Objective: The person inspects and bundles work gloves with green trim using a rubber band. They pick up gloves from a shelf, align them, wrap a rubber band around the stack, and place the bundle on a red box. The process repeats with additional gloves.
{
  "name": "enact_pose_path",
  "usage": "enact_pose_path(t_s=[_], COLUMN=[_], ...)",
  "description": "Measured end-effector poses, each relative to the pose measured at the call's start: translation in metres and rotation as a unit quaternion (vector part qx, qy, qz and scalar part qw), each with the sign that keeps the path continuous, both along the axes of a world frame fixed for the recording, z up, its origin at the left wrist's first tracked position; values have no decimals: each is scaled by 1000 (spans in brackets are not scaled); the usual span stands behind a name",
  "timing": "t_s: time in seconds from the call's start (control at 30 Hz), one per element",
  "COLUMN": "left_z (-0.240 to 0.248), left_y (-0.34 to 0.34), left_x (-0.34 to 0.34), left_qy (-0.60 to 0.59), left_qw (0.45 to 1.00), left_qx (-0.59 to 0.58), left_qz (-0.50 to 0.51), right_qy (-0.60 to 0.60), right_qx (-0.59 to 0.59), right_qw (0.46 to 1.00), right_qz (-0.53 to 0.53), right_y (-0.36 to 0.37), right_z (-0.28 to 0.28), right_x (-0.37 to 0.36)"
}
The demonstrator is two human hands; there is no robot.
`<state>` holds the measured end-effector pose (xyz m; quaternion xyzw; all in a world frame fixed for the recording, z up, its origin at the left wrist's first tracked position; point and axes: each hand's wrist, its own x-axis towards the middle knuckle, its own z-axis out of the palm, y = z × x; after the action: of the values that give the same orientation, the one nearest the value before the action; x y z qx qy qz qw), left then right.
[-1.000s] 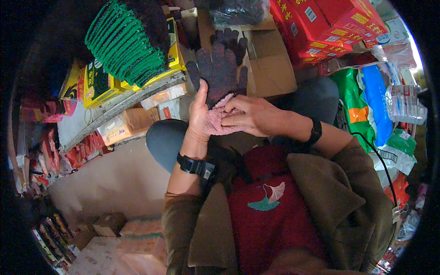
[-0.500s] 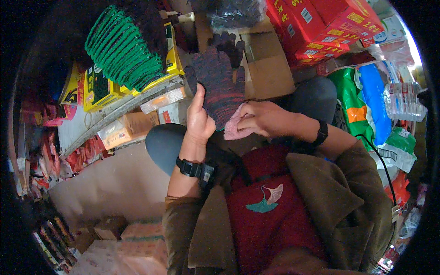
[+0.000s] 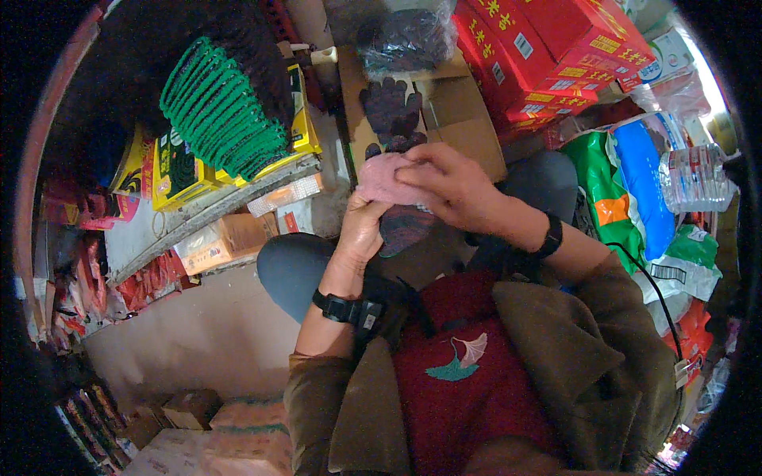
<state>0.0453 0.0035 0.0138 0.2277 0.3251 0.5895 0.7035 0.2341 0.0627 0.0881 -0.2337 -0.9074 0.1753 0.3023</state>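
A dark knitted glove (image 3: 405, 232) with reddish streaks is held up in front of me, its cuff toward my body. My left hand (image 3: 364, 226) grips the glove along its left side, fingers mostly hidden beneath. A pink fuzzy cloth (image 3: 389, 179) lies across the middle of the glove, with dark fingertips poking out above it. My right hand (image 3: 460, 186) is closed on the cloth from the right and presses it against the glove. Farther off, a second dark glove (image 3: 390, 108) lies at an open cardboard box (image 3: 460, 111).
To the left, a stack of gloves with green cuffs (image 3: 226, 111) sits over yellow boxes (image 3: 178, 170) on a ledge. Red cartons (image 3: 548, 55) are piled at the far right. Green and blue packages (image 3: 607, 186) and clear plastic bottles (image 3: 692, 176) stand on my right.
The pink cloth has moved from the glove's cuff up over its palm and finger bases, carried by my right hand. My left hand has shifted slightly right and nearer, and the glove sits lower.
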Motion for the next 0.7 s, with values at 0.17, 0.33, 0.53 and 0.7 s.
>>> enact_pose_path(t_s=[0.17,0.33,0.53,0.7], left_z=[-6,-14,-22,-12], left_y=[0,-5,-3,-6], left_x=[-4,-9,-7,-7], left_qy=[7,197,380,563], left_qw=[1000,978,916,804], left_qx=[-2,61,121,189], left_qz=[-24,-35,-34,-27], right_qy=[-81,-104,-96,-89], right_qx=[63,50,61,65], right_qw=[994,993,993,994], right_qz=[29,28,20,9], right_y=[-13,-15,-14,-13], right_z=[-17,-19,-21,-26], right_x=[-19,-20,-19,-19])
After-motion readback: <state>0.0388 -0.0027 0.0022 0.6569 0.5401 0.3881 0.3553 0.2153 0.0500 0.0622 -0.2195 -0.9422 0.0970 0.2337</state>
